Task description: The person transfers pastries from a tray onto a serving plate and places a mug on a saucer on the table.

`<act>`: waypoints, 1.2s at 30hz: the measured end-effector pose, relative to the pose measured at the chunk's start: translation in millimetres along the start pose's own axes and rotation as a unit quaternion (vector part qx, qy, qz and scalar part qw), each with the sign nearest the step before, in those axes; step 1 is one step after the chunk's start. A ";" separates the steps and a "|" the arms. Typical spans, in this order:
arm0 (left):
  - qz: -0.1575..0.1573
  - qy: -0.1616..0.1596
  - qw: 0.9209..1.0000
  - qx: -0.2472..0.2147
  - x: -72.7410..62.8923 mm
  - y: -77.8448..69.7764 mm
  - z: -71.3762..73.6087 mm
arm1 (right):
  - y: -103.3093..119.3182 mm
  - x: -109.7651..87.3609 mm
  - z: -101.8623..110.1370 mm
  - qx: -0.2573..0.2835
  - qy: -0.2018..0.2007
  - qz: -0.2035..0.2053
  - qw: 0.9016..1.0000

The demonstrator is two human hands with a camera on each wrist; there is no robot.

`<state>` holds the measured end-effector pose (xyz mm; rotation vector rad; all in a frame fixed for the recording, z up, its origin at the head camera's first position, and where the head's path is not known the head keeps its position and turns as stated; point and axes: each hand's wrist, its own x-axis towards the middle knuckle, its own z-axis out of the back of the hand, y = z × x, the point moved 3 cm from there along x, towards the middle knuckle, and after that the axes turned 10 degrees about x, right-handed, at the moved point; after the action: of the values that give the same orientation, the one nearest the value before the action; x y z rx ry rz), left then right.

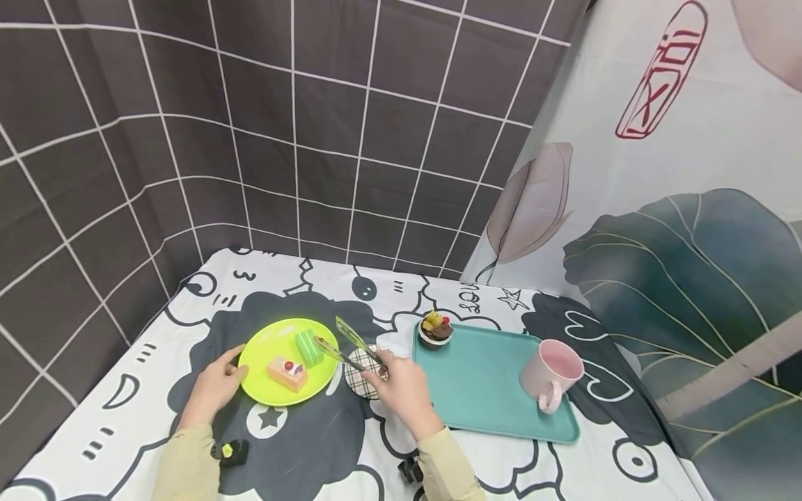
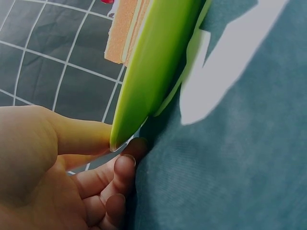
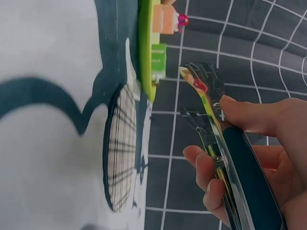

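My left hand (image 1: 215, 381) pinches the left rim of a lime-green plate (image 1: 263, 393); in the left wrist view the thumb (image 2: 86, 136) lies on top of the rim and the fingertips reach beneath it. On the plate sit a pink cake slice (image 1: 288, 376) with a red berry and a green striped cake piece (image 1: 310, 347). My right hand (image 1: 402, 388) grips metal tongs (image 1: 354, 337) with dark handles. Their tips are apart and point toward the green piece, near the plate's right edge. In the right wrist view nothing sits between the tong tips.
A round plaid coaster (image 1: 358, 381) lies right of the plate, under the tongs. Farther right is a teal tray (image 1: 479, 390) with a chocolate cupcake (image 1: 435, 330) at its back left corner and a pink mug (image 1: 551, 372) at its right side. A dark tiled-pattern curtain (image 1: 326, 139) hangs behind.
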<state>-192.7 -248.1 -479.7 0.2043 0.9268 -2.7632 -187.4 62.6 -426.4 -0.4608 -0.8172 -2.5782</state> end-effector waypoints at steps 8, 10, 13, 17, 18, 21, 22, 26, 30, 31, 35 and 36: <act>0.007 0.004 1.000 0.003 -1.3 1.5 2.2 | -3.3 3.3 -7.8 -0.003 0.022 -0.001 1.000; 0.007 0.005 1.000 0.001 -1.1 -0.3 2.3 | -1.0 4.9 -11.0 0.004 0.035 -0.001 0.999; 0.006 0.005 1.000 -0.002 -0.3 -2.4 2.0 | 3.3 6.9 -14.2 0.011 0.054 -0.007 0.998; 0.004 0.003 1.000 0.002 -0.1 -2.5 2.0 | 7.2 8.9 -15.9 0.010 0.083 -0.015 0.996; 0.004 0.002 1.000 0.003 -0.3 -2.3 1.9 | 7.7 9.5 -16.0 0.007 0.090 -0.016 0.996; 0.005 0.002 1.000 0.003 -0.8 -1.5 1.5 | 9.0 11.2 -16.2 0.011 0.111 -0.021 0.993; 0.005 0.001 1.000 0.003 -0.9 -1.3 1.4 | 9.5 12.0 -16.4 0.014 0.118 -0.024 0.993; 0.004 -0.001 1.000 0.001 -1.9 -0.5 0.7 | 13.8 14.5 -18.2 0.032 0.137 -0.012 0.990; 0.004 -0.002 1.000 -0.001 -2.9 -1.0 -0.1 | 19.5 14.4 -19.3 0.029 0.136 0.015 0.990; 0.004 -0.002 1.000 -0.002 -2.9 -1.3 -0.1 | 20.4 14.0 -19.1 0.025 0.132 0.019 0.991; 0.005 -0.003 1.000 -0.005 -2.5 -2.2 1.2 | 21.7 12.9 -15.9 0.008 0.116 0.029 0.993; 0.005 -0.003 1.000 -0.004 -2.4 -2.3 1.7 | 21.5 12.8 -15.1 0.005 0.115 0.030 0.993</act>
<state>-191.0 -247.0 -476.5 0.1984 0.9332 -2.7488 -191.5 34.0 -422.6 -0.1770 -0.7240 -2.5097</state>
